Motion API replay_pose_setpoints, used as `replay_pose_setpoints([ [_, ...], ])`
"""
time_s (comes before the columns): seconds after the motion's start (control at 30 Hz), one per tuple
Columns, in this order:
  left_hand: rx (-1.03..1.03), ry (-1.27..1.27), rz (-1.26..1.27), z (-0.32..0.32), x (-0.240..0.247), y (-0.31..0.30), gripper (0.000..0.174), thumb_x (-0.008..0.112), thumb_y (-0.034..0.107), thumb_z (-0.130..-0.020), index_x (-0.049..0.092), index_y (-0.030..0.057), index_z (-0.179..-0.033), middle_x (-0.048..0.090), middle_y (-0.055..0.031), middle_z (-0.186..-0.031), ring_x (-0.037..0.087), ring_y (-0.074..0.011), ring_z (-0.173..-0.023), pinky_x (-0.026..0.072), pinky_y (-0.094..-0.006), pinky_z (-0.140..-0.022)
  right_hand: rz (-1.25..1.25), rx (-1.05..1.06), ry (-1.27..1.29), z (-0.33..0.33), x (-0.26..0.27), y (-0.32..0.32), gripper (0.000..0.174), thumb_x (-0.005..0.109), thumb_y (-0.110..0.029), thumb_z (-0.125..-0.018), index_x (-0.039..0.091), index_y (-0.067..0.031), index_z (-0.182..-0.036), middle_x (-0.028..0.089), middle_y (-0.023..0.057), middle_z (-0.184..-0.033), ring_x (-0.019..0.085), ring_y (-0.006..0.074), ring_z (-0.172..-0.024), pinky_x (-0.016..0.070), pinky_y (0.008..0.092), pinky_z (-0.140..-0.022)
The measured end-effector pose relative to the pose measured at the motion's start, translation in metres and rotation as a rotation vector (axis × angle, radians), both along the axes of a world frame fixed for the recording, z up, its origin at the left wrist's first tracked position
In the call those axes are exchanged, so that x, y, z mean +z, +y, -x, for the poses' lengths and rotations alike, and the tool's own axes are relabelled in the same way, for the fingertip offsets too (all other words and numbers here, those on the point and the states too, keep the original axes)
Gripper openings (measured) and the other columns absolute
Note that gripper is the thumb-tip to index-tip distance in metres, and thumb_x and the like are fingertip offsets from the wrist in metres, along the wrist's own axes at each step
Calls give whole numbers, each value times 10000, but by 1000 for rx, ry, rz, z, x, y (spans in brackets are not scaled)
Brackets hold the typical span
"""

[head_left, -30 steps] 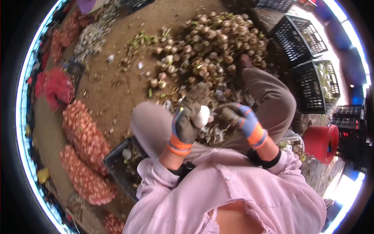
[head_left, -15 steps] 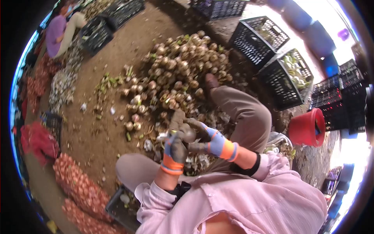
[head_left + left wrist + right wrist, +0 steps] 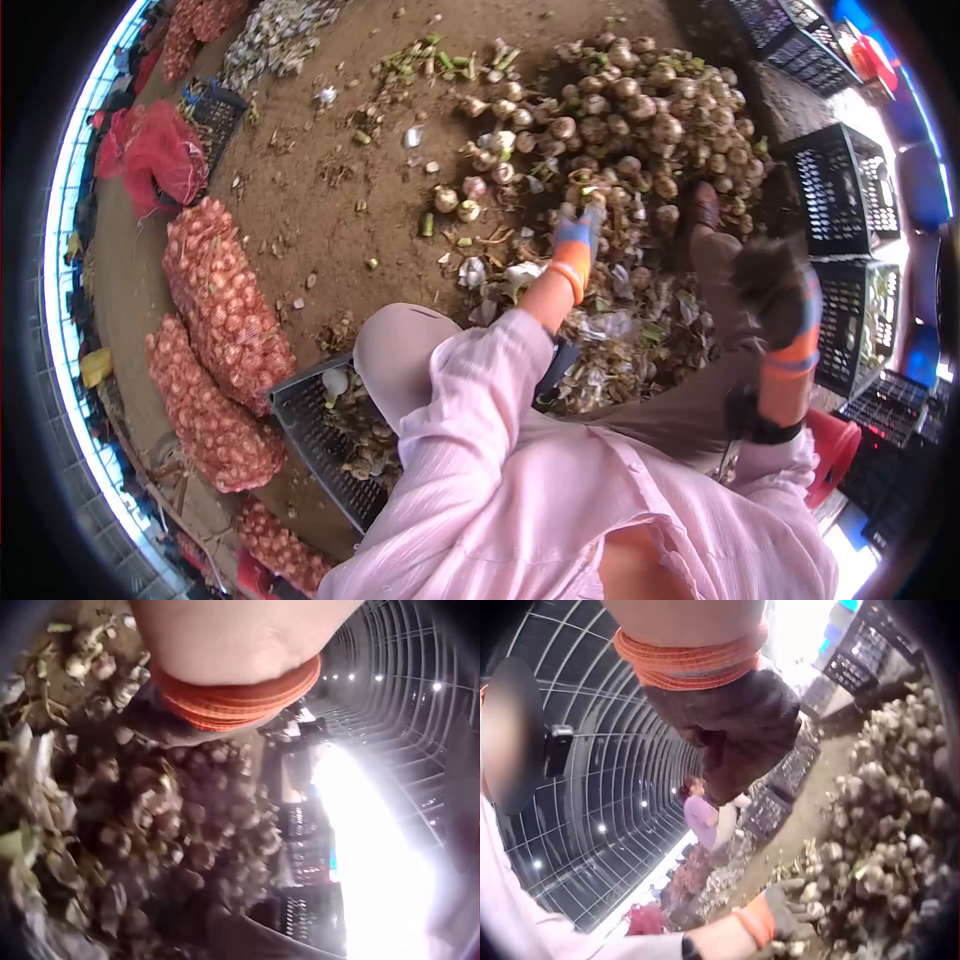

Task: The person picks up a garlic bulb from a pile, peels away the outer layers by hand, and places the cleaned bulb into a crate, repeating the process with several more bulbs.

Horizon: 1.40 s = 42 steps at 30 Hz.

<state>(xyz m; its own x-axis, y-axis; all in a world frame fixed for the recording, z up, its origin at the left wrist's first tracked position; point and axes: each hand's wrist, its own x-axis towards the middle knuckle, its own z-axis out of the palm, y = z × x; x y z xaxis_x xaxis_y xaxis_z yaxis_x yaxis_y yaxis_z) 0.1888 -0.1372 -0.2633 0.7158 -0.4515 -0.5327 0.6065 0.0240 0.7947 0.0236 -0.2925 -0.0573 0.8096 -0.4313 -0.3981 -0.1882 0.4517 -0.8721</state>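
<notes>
My left hand point(image 3: 583, 225), in a grey glove with an orange cuff, reaches down to the near edge of a heap of garlic bulbs point(image 3: 660, 120). In the right wrist view its fingers point(image 3: 791, 885) are stretched out beside a pale bulb point(image 3: 811, 891). My gloved right hand point(image 3: 775, 290) is blurred, raised above the right knee near the black crates. Seen from its wrist, its dark fingers bend inward, and I cannot tell whether anything is inside. Papery skins point(image 3: 610, 340) lie between the legs.
Black crates point(image 3: 840, 190) and a red bucket point(image 3: 832, 450) stand at the right. A dark crate point(image 3: 305, 400) with bulbs and scraps sits by the left knee. Full mesh sacks point(image 3: 225, 300) lie at the left. Another person point(image 3: 701, 817) sits farther off.
The hands, together around a bulb before, have parted. The left went forward to the heap, the right swung out to the right. The white bulb held earlier no longer shows.
</notes>
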Motion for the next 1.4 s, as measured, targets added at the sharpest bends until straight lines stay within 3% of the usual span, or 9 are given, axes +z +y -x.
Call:
replay_pose_setpoints([
  [0.13, 90, -268, -1153, -71, -55, 43, 846, 682, 414, -716, 282, 43, -1362, 399, -211, -1302, 499, -306, -1104, 409, -378, -928, 210, 142, 213, -27, -21, 74, 226, 496, -1, -850, 582, 12, -1059, 623, 59, -946, 580, 113, -784, 458, 223, -684],
  [0.3, -514, -815, -1734, -143, -81, 87, 721, 673, 454, -706, 429, 102, -1287, 482, -128, -1267, 506, -312, -1116, 433, -429, -893, 361, 309, 216, -45, -26, 79, 351, 511, 56, -817, 544, 17, -1164, 605, 50, -948, 552, 100, -825, 442, 226, -749],
  [0.43, -866, -580, -1543, -190, -92, 108, 351, 638, 324, -748, 626, 98, -1015, 627, -130, -1067, 589, -282, -1027, 466, -390, -859, 529, 422, 307, -55, -17, 73, 349, 539, 27, -818, 549, 7, -1167, 612, 71, -921, 562, 108, -824, 447, 230, -761],
  [0.57, -1284, -649, -1249, -199, -27, 100, 327, 601, 220, -759, 593, 141, -1076, 587, -133, -1140, 557, -305, -1054, 446, -383, -885, 370, 274, 242, -42, -31, 75, 345, 566, -2, -824, 547, 11, -1168, 624, 83, -968, 565, 108, -876, 444, 229, -789],
  [0.7, -1277, -900, -796, -141, 95, 69, 255, 617, 162, -784, 597, 124, -1035, 613, -118, -1054, 572, -302, -973, 453, -379, -839, 6, 122, 183, -38, -39, 83, 453, 613, -128, -856, 464, -37, -1274, 571, 56, -1162, 540, 105, -985, 449, 235, -805],
  [0.83, -1135, -1340, -166, -46, 190, 74, 208, 642, 126, -759, 619, 112, -965, 603, -98, -936, 574, -300, -883, 470, -366, -773, -369, 332, 9, -30, 7, 92, 579, 611, -229, -860, 353, -58, -1348, 555, 39, -1135, 570, 141, -941, 535, 305, -718],
  [1.0, -401, -1597, -438, 63, 269, 109, 397, 618, 156, -803, 522, 30, -1167, 603, -155, -999, 615, -318, -819, 503, -384, -701, -532, 220, -228, 21, 35, 116, 552, 639, -221, -835, 399, -74, -1309, 581, 11, -926, 583, 119, -819, 547, 287, -630],
  [1.2, -347, -1516, -218, 164, 238, 135, 1042, 771, 315, -653, 124, -98, -1358, 323, -305, -1299, 448, -435, -1097, 439, -424, -885, -472, 178, -458, 85, 57, 176, 764, 636, -235, -845, 172, -63, -1426, 423, 41, -1303, 444, 131, -1126, 338, 294, -967],
  [1.4, -389, -1458, -101, 167, 249, 151, 774, 813, 252, -618, 394, -8, -1215, 560, -159, -1071, 578, -310, -933, 474, -385, -802, -400, 284, -380, 113, 52, 160, 521, 638, -256, -845, 436, 3, -1249, 576, 73, -1093, 565, 125, -953, 465, 249, -810],
])
